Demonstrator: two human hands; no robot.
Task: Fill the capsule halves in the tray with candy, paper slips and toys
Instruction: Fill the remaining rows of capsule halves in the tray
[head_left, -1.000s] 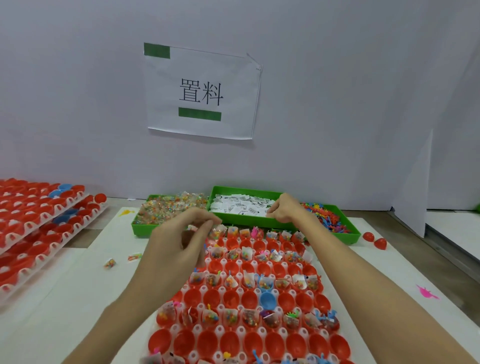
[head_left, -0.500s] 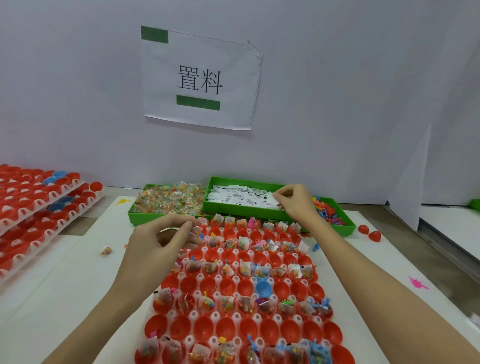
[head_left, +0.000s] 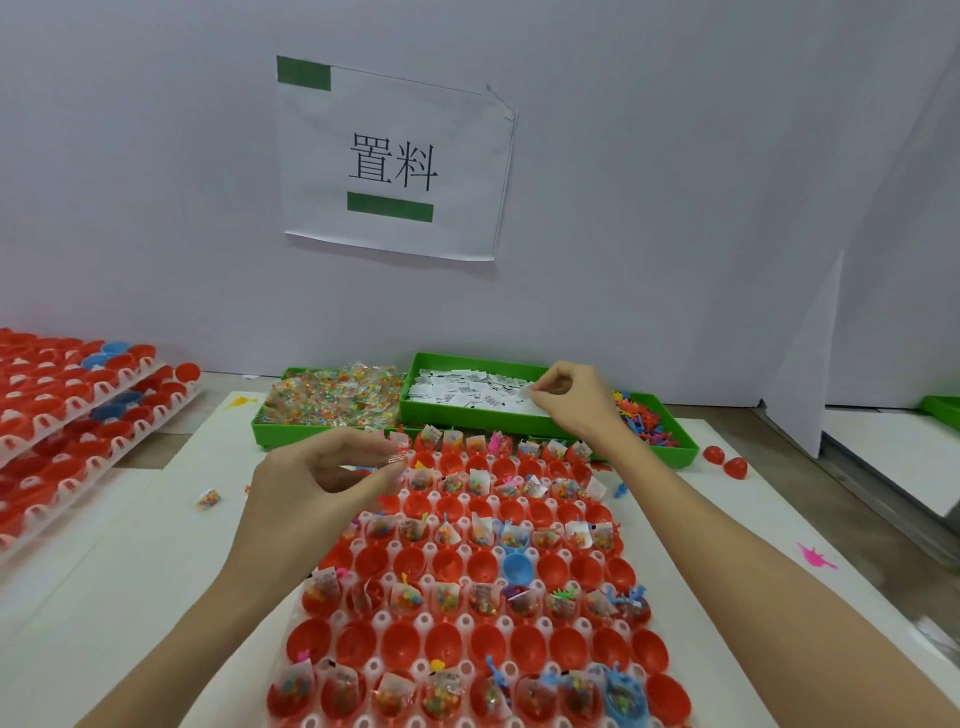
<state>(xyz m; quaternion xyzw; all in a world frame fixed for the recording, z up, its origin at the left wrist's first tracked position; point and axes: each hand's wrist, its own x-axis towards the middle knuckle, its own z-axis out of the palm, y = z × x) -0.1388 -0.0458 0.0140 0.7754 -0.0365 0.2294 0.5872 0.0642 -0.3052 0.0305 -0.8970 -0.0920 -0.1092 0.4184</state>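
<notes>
A white tray (head_left: 383, 620) of red capsule halves (head_left: 451, 640) lies in front of me; alternate rows hold candy packets, slips and toys. Behind it stand three green bins: candy packets (head_left: 332, 400), paper slips (head_left: 467, 389) and coloured toys (head_left: 644, 422). My left hand (head_left: 317, 483) hovers over the tray's far left corner and pinches a clear candy packet (head_left: 398, 451) between thumb and fingers. My right hand (head_left: 569, 400) reaches into the slip bin and pinches a white paper slip (head_left: 523, 395) at its fingertips.
Stacked trays of red and blue capsule halves (head_left: 67, 410) sit at the left. Two loose red halves (head_left: 726, 462) lie right of the bins. A stray candy packet (head_left: 209, 499) and a pink toy (head_left: 815, 557) lie on the white board. A paper sign (head_left: 395, 161) hangs on the wall.
My right hand has moved from the slip bin's front edge into the slips and pinches one. My left hand has shifted toward the tray's far left corner with the packet.
</notes>
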